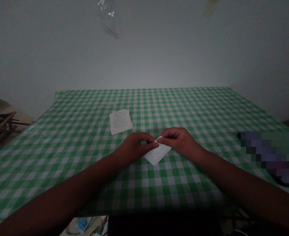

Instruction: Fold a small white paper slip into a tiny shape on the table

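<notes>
Both hands pinch one small folded paper (pixel 157 153) at its top corner. The left hand (pixel 134 147) and right hand (pixel 177 141) meet there, fingertips touching it. The paper lies on the checked tablecloth (pixel 60 147), long side slanting from lower left to upper right. A paper stack (pixel 120 121) sits behind.

left hand (pixel 134 146) + right hand (pixel 177 140): pinching folded paper (pixel 157 154) | checked tablecloth (pixel 60 137)

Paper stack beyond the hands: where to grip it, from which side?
Probably the near edge of the paper stack, coming from the person's side. It lies flat on the checked tablecloth, apart from both hands; the loose, slightly fanned sheets suggest sliding fingers under and pinching all together.
</notes>
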Demonstrator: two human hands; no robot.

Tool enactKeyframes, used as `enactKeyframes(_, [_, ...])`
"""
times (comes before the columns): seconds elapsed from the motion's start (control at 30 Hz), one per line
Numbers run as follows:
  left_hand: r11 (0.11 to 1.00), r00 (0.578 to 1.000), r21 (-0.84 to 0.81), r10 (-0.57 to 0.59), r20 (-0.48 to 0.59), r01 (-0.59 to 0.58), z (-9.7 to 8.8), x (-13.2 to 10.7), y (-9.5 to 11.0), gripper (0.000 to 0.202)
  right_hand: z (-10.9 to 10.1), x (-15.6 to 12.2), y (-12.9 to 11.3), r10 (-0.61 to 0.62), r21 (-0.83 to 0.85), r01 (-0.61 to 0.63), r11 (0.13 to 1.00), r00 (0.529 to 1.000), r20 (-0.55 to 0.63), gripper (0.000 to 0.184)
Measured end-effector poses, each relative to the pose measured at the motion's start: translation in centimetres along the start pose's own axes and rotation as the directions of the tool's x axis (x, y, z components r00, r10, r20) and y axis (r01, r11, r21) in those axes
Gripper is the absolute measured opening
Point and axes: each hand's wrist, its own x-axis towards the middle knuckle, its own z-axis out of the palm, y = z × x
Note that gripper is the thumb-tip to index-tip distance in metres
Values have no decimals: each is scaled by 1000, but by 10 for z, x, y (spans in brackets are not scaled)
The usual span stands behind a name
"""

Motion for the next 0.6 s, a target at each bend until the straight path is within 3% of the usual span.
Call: enactKeyframes(0.6, [1000,1000,-2,-22,2,22,0,0,2,18,2,0,-1,-3,9,4,1000,999,-35,23])
